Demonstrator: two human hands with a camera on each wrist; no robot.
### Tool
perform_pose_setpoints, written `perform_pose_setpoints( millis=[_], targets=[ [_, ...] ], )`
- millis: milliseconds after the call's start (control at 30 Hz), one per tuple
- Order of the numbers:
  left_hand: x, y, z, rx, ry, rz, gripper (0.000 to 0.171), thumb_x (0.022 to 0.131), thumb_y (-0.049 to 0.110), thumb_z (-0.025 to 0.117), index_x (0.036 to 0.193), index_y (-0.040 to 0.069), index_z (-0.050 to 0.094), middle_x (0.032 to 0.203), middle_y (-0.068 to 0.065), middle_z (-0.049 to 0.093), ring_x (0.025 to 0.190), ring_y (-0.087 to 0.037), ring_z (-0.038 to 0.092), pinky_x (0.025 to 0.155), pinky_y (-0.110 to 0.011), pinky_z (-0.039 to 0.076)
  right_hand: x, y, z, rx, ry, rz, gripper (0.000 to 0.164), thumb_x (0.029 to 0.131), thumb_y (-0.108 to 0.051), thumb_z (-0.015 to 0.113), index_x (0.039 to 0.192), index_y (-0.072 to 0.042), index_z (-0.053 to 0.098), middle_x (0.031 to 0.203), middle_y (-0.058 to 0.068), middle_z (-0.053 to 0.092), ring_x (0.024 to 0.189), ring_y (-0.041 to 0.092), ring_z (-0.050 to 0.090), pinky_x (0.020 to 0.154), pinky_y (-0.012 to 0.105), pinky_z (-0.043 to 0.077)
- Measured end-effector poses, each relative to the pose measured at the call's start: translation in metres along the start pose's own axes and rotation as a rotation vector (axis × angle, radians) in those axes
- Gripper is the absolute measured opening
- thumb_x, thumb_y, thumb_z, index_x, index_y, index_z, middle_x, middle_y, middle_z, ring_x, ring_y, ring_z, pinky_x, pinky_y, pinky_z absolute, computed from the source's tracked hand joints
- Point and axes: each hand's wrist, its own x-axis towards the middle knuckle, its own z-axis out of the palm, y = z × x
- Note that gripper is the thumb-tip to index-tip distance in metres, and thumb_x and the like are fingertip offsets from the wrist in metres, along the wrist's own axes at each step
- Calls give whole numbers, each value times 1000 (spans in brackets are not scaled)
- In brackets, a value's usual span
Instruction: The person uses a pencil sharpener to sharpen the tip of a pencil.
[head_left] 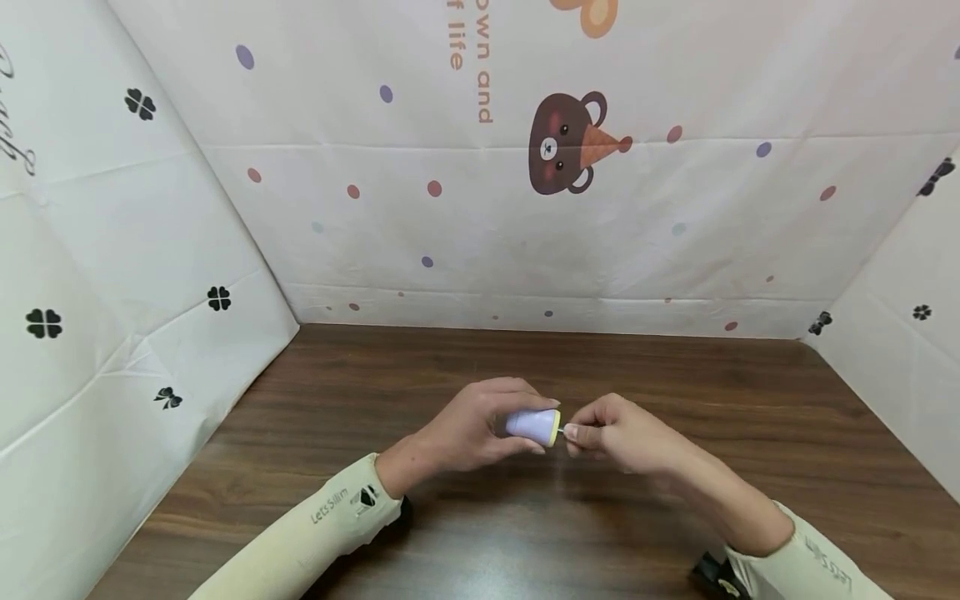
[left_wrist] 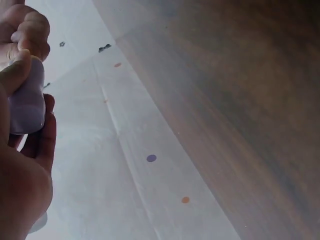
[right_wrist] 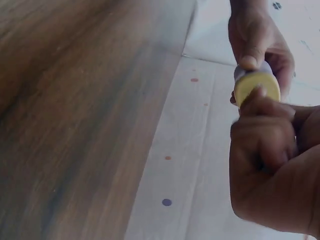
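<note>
Container (head_left: 531, 426), small and lilac with a yellow end (head_left: 556, 428), lies on its side in the grip of the person's left hand (head_left: 476, 423), held up above the brown bench (head_left: 360, 375). Its long axis runs roughly left to right, and the yellow end faces the right hand (head_left: 622, 435), so from that hand it lies just to the left. The left hand is curled about the body, thumb on the near side and fingers on the far side. The right hand is drawn narrow, pinching a thin metal piece (head_left: 561, 430) that sticks out from the yellow end, a short gap apart from the rim. From where I stand, I can't tell whether anything is inside the container.
</note>
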Motion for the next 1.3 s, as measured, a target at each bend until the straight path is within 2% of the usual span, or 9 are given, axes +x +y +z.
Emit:
perform_pose_setpoints(
  millis=[167,333,467,600,733,900,1033,1167,1300],
  targets=[
    [1,0,1,32,21,73,47,89,23,89,133,16,74,123,4,72,113,-6,64,95,-19,52,1,8,-9,399,-246,136,30,110,-21,56,87,-3,61,61,-7,35,46,4,21,41,23,17],
    [1,0,0,54,47,111,47,87,21,91,131,15,74,124,2,71,116,-7,64,97,-19,52,2,9,-12,427,-290,122,31,111,-22,55,88,-1,59,61,-7,35,46,3,22,41,24,16],
    [0,0,-1,43,43,49,49,86,22,91,131,13,74,122,2,69,111,-7,63,92,-18,53,4,6,-5,93,-113,-45,32,110,-21,60,88,2,65,64,-6,44,51,5,32,44,24,27],
    [-2,0,-2,2,48,-47,49,86,26,92,130,12,74,116,4,67,102,-6,62,84,-19,55,4,4,6,-334,183,-239,19,104,-17,70,86,-18,76,69,-9,58,58,4,43,53,25,40],
    [-2,-1,-3,-48,69,-106,46,87,29,91,127,12,75,110,6,68,93,-5,63,75,-19,56,5,6,15,-592,424,-455,17,94,-9,80,88,-24,77,76,-17,65,58,-1,44,54,23,42],
    [-2,-3,-3,-150,82,-143,32,93,28,85,120,13,76,101,7,72,80,-6,62,66,-22,55,10,6,19,-867,653,-863,8,97,-12,77,89,-13,75,77,-11,65,61,2,51,54,24,45],
    [-3,-4,-3,-290,42,-165,20,100,22,75,117,11,77,94,2,74,73,-7,63,60,-26,56,14,-6,18,-1077,817,-1246,24,106,-8,62,87,-3,75,73,-1,63,56,12,47,49,23,36],
    [-4,-5,-2,-522,-55,-200,24,108,27,62,111,6,74,85,-7,74,71,-21,69,62,-46,60,16,-19,18,-1229,916,-1511,22,102,6,60,86,3,75,72,4,62,56,16,43,50,23,26],
    [-4,-6,0,-651,-106,-234,32,110,33,58,109,4,72,85,-15,73,74,-30,70,66,-59,59,15,-18,16,-1266,885,-1533,21,102,6,59,87,3,73,74,5,62,58,16,44,50,24,28]
  ],
)
